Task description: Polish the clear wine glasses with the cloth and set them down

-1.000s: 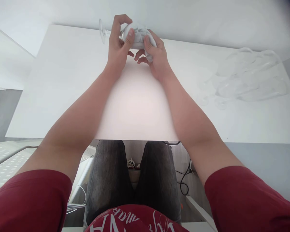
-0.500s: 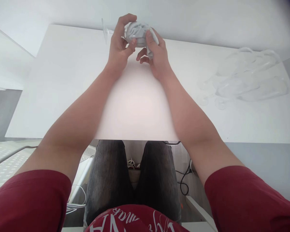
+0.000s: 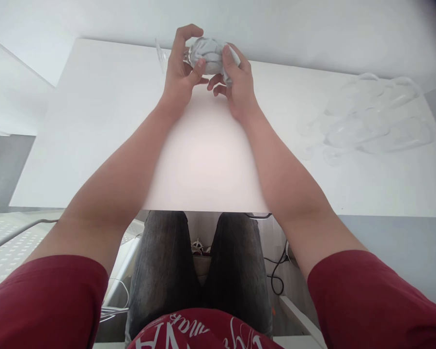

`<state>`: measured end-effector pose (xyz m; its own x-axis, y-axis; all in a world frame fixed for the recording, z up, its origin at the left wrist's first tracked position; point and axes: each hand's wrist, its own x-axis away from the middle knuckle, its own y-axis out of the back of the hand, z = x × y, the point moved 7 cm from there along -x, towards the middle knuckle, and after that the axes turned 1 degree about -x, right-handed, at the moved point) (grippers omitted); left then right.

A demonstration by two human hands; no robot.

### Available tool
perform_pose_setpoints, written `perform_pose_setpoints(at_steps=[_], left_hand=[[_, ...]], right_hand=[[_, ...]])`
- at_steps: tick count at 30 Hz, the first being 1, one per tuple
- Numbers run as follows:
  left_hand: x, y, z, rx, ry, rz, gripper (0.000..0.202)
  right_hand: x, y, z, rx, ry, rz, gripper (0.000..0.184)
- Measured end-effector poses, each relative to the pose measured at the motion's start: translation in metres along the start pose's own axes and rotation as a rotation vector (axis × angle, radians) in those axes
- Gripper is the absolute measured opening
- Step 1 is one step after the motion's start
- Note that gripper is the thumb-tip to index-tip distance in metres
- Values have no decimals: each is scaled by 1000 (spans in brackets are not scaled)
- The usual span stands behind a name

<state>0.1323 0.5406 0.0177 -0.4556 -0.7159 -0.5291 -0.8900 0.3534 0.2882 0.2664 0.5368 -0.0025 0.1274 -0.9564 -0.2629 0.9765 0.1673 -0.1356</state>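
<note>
My left hand (image 3: 179, 72) is wrapped round the bowl of a clear stemmed glass (image 3: 161, 55), which lies sideways above the far edge of the table. Its round foot points left, past the knuckles. A light grey cloth (image 3: 209, 50) is bunched up inside the bowl and shows through the wall. At the glass's mouth my right hand (image 3: 238, 77) pinches the cloth between thumb and fingers, with part of it hanging out by the palm. Several fingers of that hand curl below the rim.
Several clear stemmed glasses (image 3: 378, 118) lie on their sides at the right of the white table (image 3: 207, 165). A white wall (image 3: 294, 29) rises behind the far edge. A white perforated surface (image 3: 7, 247) is at the lower left, and a black cable (image 3: 276, 276) runs beneath the table.
The glass has turned slightly, its foot tilting and shifting a little to the right. The cloth's folds inside have changed, and both hands keep their holds.
</note>
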Motion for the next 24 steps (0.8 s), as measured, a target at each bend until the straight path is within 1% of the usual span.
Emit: perform_pose_setpoints(at_steps=[2, 4, 6, 7, 9, 11, 13, 14, 15, 18, 20, 22, 23, 24], left_hand=[[4, 3, -3, 74, 75, -82, 27], [7, 3, -6, 100, 142, -114, 22], [9, 3, -5, 110, 194, -142, 21], [8, 3, -4, 124, 195, -150, 21], [7, 2, -3, 168, 144, -122, 26], [5, -1, -4, 196, 67, -48, 43], [4, 0, -2, 157, 41, -30, 53], [4, 2, 1, 124, 58, -50, 52], [4, 4, 4, 94, 91, -79, 48], [6, 10, 14, 65, 219, -155, 27], [6, 11, 18, 71, 262, -182, 27], [6, 11, 18, 98, 245, -175, 27], [5, 9, 16, 118, 212, -154, 28], [5, 7, 14, 135, 170, -119, 34]], right_hand=[[3, -4, 5, -14, 42, 41, 38], [5, -6, 9, -19, 79, 57, 32], [3, -6, 7, 5, 69, 45, 31], [1, -4, 4, 17, 51, 28, 31], [-3, 3, -4, 23, 11, -24, 34], [-7, 10, -9, -4, 0, -86, 37], [-8, 14, -11, -11, 6, -111, 40], [-7, 13, -10, 1, 7, -103, 40], [-6, 11, -8, 19, 10, -84, 39], [-1, 4, 1, 31, 54, -17, 29], [1, 2, 6, -4, 114, 3, 20], [0, 5, 6, -13, 143, -22, 16], [-1, 8, 4, -1, 137, -45, 14], [-3, 10, 2, 16, 122, -71, 14]])
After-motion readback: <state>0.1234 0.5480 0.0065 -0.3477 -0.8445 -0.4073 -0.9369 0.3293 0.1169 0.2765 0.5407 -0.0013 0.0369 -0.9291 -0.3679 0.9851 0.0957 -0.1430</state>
